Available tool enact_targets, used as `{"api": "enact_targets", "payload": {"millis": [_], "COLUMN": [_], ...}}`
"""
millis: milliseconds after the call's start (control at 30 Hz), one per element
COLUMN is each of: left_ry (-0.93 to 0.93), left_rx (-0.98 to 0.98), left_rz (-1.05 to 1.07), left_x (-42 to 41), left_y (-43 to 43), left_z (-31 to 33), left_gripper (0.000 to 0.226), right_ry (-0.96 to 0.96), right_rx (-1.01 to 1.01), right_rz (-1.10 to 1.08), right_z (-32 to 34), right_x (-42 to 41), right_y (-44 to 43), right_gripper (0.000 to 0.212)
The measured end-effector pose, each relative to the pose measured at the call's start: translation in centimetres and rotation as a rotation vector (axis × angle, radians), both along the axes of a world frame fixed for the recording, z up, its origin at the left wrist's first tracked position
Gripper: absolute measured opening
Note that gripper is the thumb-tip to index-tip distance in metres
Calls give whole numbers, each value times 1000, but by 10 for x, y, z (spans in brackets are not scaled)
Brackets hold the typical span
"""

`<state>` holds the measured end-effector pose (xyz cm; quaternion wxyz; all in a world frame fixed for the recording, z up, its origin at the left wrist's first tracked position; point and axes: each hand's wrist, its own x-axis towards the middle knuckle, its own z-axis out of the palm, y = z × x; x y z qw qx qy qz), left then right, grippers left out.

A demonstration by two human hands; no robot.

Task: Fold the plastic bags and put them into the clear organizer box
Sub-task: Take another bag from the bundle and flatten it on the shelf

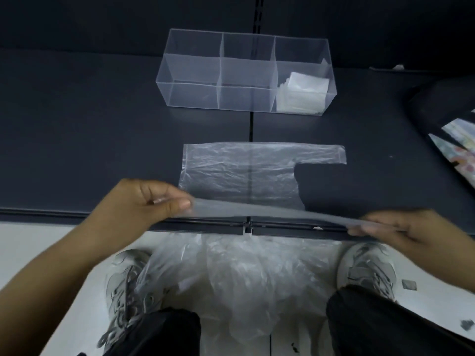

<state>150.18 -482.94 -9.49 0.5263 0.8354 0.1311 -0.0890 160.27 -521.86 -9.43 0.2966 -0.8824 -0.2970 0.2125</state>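
A clear plastic bag [239, 173] lies flat on the dark shelf [77, 140], one handle strip reaching right. Its near edge is lifted off the surface. My left hand [144, 201] pinches that edge at the left end, and my right hand [395, 227] pinches it at the right end, so the edge hangs stretched between them. Behind the bag stands the clear organizer box [195, 73] with three compartments. Folded bags [303, 93] sit in its right compartment; the other two hold nothing.
A heap of loose plastic bags [239, 278] lies on the white floor between my two shoes. A dark object with colourful printed sheets [455, 140] rests at the shelf's right side. The shelf's front edge runs just under my hands.
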Motion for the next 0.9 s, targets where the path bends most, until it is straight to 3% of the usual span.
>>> {"api": "enact_targets", "payload": {"millis": [100,267,633,733,833,900], "left_ry": [15,6,-58,-122,-469,-527], "left_rx": [-51,-102,267,475,807,870], "left_rz": [48,244,334,385,228,-55], "left_x": [19,57,92,86,75,70], "left_y": [7,15,12,3,-20,-41], "left_z": [2,-24,-63,-57,-51,-57], "left_gripper": [19,7,15,17,22,31], "right_ry": [189,145,-120,-149,-148,-149], "right_rx": [103,317,27,-34,-53,-77], "right_rz": [-100,-514,-719,-709,-707,-706], "right_z": [7,-21,-71,-70,-69,-68], "right_x": [17,61,104,105,105,105], "right_y": [-4,20,54,57,58,59], "right_gripper": [40,11,23,23,23,23]}}
